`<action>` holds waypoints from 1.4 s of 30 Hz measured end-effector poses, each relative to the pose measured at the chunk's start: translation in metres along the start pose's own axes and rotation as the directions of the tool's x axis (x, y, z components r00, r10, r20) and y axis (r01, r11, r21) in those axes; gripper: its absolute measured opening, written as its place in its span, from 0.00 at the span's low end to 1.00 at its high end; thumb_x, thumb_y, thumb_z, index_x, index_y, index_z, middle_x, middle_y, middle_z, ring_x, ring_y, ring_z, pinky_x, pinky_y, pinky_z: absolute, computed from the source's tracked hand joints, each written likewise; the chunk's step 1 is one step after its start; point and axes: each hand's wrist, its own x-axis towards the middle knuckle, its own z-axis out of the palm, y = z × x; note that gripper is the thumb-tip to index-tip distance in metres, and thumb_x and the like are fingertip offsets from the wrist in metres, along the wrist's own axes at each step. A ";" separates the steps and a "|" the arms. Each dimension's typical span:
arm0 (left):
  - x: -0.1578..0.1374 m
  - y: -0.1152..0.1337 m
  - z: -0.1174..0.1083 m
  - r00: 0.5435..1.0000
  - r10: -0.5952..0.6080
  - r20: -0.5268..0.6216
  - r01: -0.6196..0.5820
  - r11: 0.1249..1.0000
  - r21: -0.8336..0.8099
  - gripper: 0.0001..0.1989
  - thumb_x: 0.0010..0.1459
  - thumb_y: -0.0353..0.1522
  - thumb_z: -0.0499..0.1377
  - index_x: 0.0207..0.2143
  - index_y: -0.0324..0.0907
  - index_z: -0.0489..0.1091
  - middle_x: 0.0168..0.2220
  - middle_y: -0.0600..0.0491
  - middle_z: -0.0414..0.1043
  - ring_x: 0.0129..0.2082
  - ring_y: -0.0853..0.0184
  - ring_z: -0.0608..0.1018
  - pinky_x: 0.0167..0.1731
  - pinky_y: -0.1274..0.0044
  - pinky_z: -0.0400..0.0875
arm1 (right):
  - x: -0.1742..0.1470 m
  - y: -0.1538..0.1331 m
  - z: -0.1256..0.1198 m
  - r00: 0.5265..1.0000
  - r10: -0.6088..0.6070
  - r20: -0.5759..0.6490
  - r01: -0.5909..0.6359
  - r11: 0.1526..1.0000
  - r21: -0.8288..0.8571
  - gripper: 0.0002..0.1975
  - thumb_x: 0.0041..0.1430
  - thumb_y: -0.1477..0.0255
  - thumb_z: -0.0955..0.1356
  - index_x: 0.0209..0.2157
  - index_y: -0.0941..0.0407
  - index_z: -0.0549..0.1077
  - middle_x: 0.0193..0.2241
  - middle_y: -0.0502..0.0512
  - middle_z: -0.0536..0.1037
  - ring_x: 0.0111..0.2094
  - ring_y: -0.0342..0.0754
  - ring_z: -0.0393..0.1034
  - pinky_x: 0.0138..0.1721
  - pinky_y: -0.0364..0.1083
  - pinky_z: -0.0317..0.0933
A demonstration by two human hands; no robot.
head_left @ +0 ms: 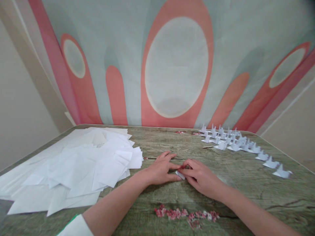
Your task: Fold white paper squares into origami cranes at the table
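Observation:
A small folded piece of white paper (pixel 180 175) lies on the table between my hands, mostly covered by fingers. My left hand (pixel 162 168) has its thumb and index finger at the paper's left side, holding it, while its other fingers stretch out over the wood. From the right, my right hand (pixel 198 175) closes its fingers on the same paper, with the fingertips pressed together at its upper edge. How the paper is folded underneath cannot be made out.
A wide, loose heap of white paper sheets (pixel 81 167) covers the table's left side. Several folded white paper cranes (pixel 235 146) stand in rows at the back right. The wood-look tabletop (pixel 137 203) has printed pink blossoms (pixel 174 213) near me. Behind it hangs a patterned backdrop (pixel 133 49).

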 end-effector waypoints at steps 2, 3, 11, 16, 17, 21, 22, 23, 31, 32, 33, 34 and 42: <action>0.000 0.002 -0.002 1.000 0.008 -0.006 -0.008 1.000 0.017 0.21 0.53 0.46 0.56 0.50 0.57 0.65 0.60 0.54 0.52 0.61 0.53 0.48 0.56 0.58 0.45 | -0.001 -0.001 -0.005 0.998 -0.011 0.057 0.013 0.999 -0.038 0.19 0.54 0.82 0.61 0.44 0.51 0.71 0.39 0.54 0.70 0.42 0.49 0.62 0.44 0.49 0.57; -0.001 0.003 -0.003 1.000 0.012 -0.011 -0.011 1.000 0.025 0.20 0.53 0.45 0.56 0.50 0.57 0.65 0.60 0.54 0.53 0.61 0.53 0.49 0.56 0.58 0.46 | -0.002 -0.002 -0.007 0.996 -0.013 0.085 0.018 0.998 -0.053 0.21 0.54 0.84 0.60 0.46 0.50 0.70 0.40 0.54 0.69 0.42 0.50 0.62 0.44 0.50 0.57; -0.002 0.007 -0.007 1.000 0.009 0.008 -0.010 0.996 0.092 0.19 0.57 0.43 0.53 0.51 0.58 0.63 0.60 0.53 0.54 0.61 0.54 0.48 0.55 0.56 0.46 | -0.013 -0.012 -0.015 0.985 0.013 0.173 0.002 0.996 -0.084 0.27 0.47 0.87 0.61 0.47 0.51 0.71 0.43 0.58 0.69 0.46 0.53 0.61 0.46 0.52 0.56; -0.001 0.008 -0.007 1.000 0.002 0.007 -0.002 0.994 0.112 0.18 0.58 0.42 0.52 0.51 0.57 0.64 0.59 0.52 0.54 0.61 0.54 0.49 0.55 0.57 0.47 | -0.016 -0.015 -0.018 0.988 0.037 0.152 -0.030 0.998 -0.047 0.29 0.45 0.88 0.61 0.47 0.50 0.71 0.47 0.57 0.69 0.48 0.53 0.61 0.48 0.52 0.55; -0.001 0.008 -0.006 1.000 0.005 -0.001 -0.005 0.993 0.115 0.18 0.58 0.42 0.52 0.51 0.56 0.64 0.59 0.52 0.55 0.61 0.55 0.50 0.55 0.58 0.47 | -0.016 -0.014 -0.019 0.989 0.035 0.146 -0.032 0.999 -0.025 0.29 0.45 0.88 0.61 0.46 0.49 0.71 0.47 0.57 0.69 0.49 0.53 0.61 0.49 0.52 0.55; 0.001 0.008 -0.001 0.998 0.027 -0.064 -0.019 0.993 0.116 0.16 0.58 0.40 0.52 0.48 0.54 0.67 0.58 0.52 0.57 0.60 0.57 0.52 0.56 0.61 0.49 | -0.016 -0.006 -0.025 0.986 0.004 0.167 -0.019 0.996 0.089 0.28 0.44 0.88 0.61 0.43 0.48 0.73 0.48 0.54 0.70 0.48 0.51 0.63 0.49 0.50 0.56; 0.002 0.007 0.001 0.996 0.030 -0.080 -0.020 0.993 0.117 0.15 0.58 0.39 0.52 0.48 0.54 0.68 0.57 0.52 0.58 0.60 0.57 0.53 0.56 0.62 0.50 | -0.015 -0.003 -0.027 0.984 -0.011 0.177 -0.010 0.993 0.117 0.28 0.44 0.88 0.60 0.42 0.47 0.74 0.47 0.53 0.70 0.48 0.50 0.63 0.49 0.50 0.56; 0.003 0.007 0.002 0.995 0.030 -0.095 -0.019 0.993 0.116 0.15 0.58 0.39 0.52 0.47 0.53 0.69 0.57 0.52 0.59 0.60 0.57 0.54 0.56 0.62 0.50 | -0.013 0.000 -0.028 0.984 -0.020 0.180 -0.006 0.990 0.142 0.28 0.44 0.88 0.60 0.41 0.47 0.74 0.47 0.52 0.70 0.48 0.49 0.63 0.49 0.50 0.55; 0.007 0.006 0.011 0.979 0.051 -0.197 -0.037 0.997 0.072 0.12 0.57 0.37 0.55 0.41 0.49 0.73 0.50 0.52 0.66 0.53 0.60 0.63 0.54 0.67 0.55 | 0.000 0.006 0.000 0.927 0.370 -0.063 -0.347 0.908 0.234 0.07 0.54 0.73 0.63 0.34 0.56 0.72 0.31 0.53 0.71 0.31 0.46 0.67 0.33 0.45 0.61; 0.007 0.006 0.011 0.977 0.053 -0.207 -0.040 0.997 0.067 0.11 0.56 0.37 0.55 0.41 0.48 0.73 0.49 0.51 0.66 0.52 0.60 0.64 0.53 0.68 0.56 | 0.001 0.003 0.004 0.924 0.375 -0.074 -0.350 0.908 0.231 0.07 0.53 0.70 0.65 0.33 0.56 0.71 0.31 0.53 0.70 0.32 0.47 0.66 0.34 0.45 0.61; 0.007 0.006 0.011 0.975 0.053 -0.214 -0.041 0.997 0.062 0.11 0.55 0.36 0.56 0.41 0.48 0.73 0.48 0.51 0.67 0.50 0.61 0.65 0.52 0.68 0.57 | 0.001 0.000 0.007 0.921 0.379 -0.085 -0.354 0.909 0.222 0.07 0.52 0.68 0.66 0.33 0.56 0.71 0.31 0.53 0.70 0.33 0.47 0.66 0.34 0.46 0.60; 0.008 0.007 0.011 0.974 0.050 -0.222 -0.038 0.998 0.057 0.12 0.55 0.36 0.57 0.42 0.47 0.73 0.48 0.51 0.67 0.49 0.61 0.66 0.51 0.69 0.58 | 0.001 -0.002 0.009 0.919 0.382 -0.094 -0.357 0.910 0.211 0.08 0.51 0.67 0.67 0.33 0.56 0.70 0.31 0.52 0.70 0.34 0.48 0.66 0.35 0.46 0.60; 0.008 0.008 0.009 0.967 0.053 -0.250 -0.059 0.998 -0.015 0.11 0.51 0.33 0.60 0.39 0.44 0.72 0.44 0.50 0.68 0.47 0.62 0.67 0.50 0.70 0.59 | 0.000 -0.007 0.019 0.901 0.399 -0.170 -0.355 0.903 0.241 0.09 0.48 0.69 0.68 0.32 0.56 0.67 0.32 0.53 0.69 0.36 0.50 0.64 0.38 0.48 0.58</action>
